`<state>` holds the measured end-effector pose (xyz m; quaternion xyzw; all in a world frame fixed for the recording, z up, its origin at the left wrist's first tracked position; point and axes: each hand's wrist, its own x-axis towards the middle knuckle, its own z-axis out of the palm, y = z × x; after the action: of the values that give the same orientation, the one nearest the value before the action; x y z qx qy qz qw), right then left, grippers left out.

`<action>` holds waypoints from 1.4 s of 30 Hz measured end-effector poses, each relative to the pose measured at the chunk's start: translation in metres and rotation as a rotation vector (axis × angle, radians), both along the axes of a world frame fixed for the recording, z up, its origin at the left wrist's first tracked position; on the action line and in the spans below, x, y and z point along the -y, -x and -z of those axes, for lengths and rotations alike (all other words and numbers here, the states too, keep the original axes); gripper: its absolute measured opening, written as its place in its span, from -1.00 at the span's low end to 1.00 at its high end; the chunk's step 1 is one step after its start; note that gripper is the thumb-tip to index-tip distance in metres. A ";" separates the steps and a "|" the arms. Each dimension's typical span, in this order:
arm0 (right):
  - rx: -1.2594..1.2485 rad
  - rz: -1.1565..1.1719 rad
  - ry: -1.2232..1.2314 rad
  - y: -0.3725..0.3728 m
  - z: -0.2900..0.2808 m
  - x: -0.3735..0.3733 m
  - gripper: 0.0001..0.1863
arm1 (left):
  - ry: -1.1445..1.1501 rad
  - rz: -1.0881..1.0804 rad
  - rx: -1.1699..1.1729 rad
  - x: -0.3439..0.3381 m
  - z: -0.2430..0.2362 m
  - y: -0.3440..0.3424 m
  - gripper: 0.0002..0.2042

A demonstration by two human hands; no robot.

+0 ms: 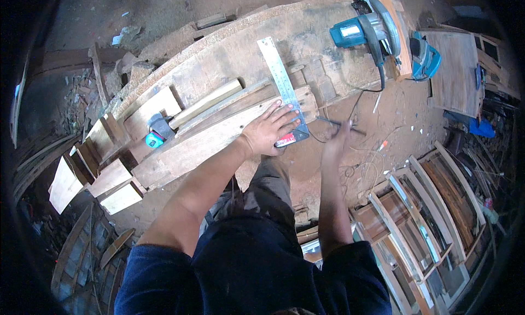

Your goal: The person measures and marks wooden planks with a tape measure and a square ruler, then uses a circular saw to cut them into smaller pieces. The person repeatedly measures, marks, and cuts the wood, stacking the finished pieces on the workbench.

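My left hand [269,128] lies flat, fingers spread, on a long wooden plank [202,145] and presses on the red and black base of a metal try square [281,85]. The square's steel blade runs away from me across the workbench [240,47]. My right hand [337,141] is blurred, just right of the plank's end and off the bench, with a thin dark stick-like thing by its fingers; I cannot tell what it is.
A hammer [188,115] and a small teal tape measure [154,141] lie left of my hand. A teal circular saw [367,29] and another blue power tool [425,57] sit far right. Short offcuts [109,184] lie at left, wooden window frames [421,211] at right.
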<state>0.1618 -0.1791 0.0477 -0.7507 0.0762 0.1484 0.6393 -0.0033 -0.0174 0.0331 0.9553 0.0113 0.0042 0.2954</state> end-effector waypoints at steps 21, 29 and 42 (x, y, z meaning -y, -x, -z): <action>0.126 -1.150 0.410 -0.033 -0.064 0.015 -0.81 | 0.026 0.014 0.035 -0.002 0.007 0.000 -0.05; 0.209 -1.233 0.310 -0.050 -0.066 -0.121 -0.76 | 0.049 0.017 -0.011 -0.004 0.005 0.000 -0.06; 0.164 -0.843 -0.044 -0.017 -0.190 -0.081 -0.56 | 0.208 -0.378 0.103 0.036 -0.036 0.075 -0.36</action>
<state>0.1785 -0.0979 0.2375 -0.7116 -0.2916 0.3381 0.5425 -0.0783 -0.0537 0.0691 0.8992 0.1756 0.1071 0.3862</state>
